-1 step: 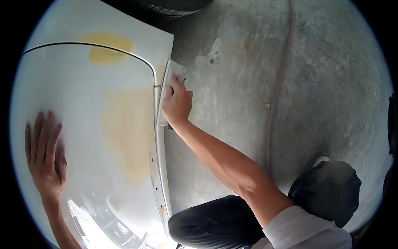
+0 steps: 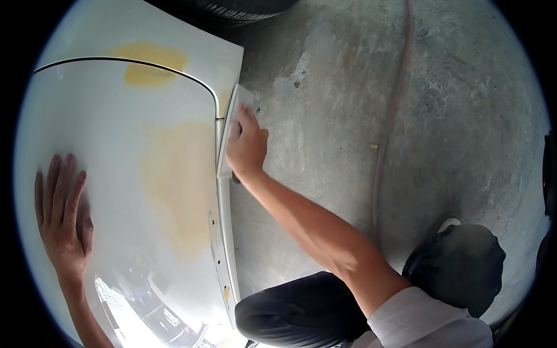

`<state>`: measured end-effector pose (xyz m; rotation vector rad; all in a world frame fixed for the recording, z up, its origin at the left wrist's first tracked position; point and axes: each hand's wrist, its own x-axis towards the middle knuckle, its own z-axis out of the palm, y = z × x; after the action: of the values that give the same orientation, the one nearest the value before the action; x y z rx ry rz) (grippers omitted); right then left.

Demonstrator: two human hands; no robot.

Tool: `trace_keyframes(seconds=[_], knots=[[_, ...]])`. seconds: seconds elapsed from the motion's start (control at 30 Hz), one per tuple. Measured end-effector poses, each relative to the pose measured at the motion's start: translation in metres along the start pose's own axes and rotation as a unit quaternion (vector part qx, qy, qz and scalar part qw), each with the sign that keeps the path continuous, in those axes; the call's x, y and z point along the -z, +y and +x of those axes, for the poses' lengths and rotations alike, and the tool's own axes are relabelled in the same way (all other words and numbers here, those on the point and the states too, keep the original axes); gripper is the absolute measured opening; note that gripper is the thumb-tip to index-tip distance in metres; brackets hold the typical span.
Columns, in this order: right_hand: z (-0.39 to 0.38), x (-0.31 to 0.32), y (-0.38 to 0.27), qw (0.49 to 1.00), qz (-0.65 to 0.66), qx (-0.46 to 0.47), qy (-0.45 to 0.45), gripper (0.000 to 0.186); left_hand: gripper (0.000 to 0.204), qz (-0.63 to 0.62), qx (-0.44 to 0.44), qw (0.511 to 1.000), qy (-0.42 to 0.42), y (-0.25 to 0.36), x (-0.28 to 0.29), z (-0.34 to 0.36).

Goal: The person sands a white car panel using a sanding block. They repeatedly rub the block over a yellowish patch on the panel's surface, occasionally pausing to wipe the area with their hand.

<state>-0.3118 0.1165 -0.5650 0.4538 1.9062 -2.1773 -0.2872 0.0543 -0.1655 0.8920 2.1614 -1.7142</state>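
Observation:
A silvery-white car body panel (image 2: 116, 122) fills the left side, with a large beige filler patch (image 2: 180, 185) and a smaller yellow patch (image 2: 154, 65) across a seam. My left hand (image 2: 64, 214) lies flat on the panel at the far left, fingers spread. My right hand (image 2: 248, 145) grips a long, flat, pale sanding board (image 2: 233, 107) and holds it against the panel's lower edge, just below the seam's end. The board's underside is hidden against the panel.
A black tyre (image 2: 232, 11) sits at the top. Grey concrete floor (image 2: 313, 145) stretches to the right, crossed by a reddish hose (image 2: 393, 110). My bent knees in dark trousers (image 2: 296, 310) are near the lower edge. Small dark holes run along the panel's edge.
My right hand and the sanding board have shifted very slightly left along the panel edge. My left hand stays flat in the same place on the panel.

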Motion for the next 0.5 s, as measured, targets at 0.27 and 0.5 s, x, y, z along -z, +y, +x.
trace_keyframes(seconds=[0.27,0.5], knots=[[0.008,0.005,-0.001,1.0,-0.009,-0.017,-0.014,0.044,0.043,0.027,-0.024,0.999,0.004,-0.005,0.0,0.0],[-0.004,0.002,0.004,0.999,-0.037,0.015,-0.005,0.044,0.042,0.039,-0.03,0.999,0.003,-0.01,-0.005,-0.005]])
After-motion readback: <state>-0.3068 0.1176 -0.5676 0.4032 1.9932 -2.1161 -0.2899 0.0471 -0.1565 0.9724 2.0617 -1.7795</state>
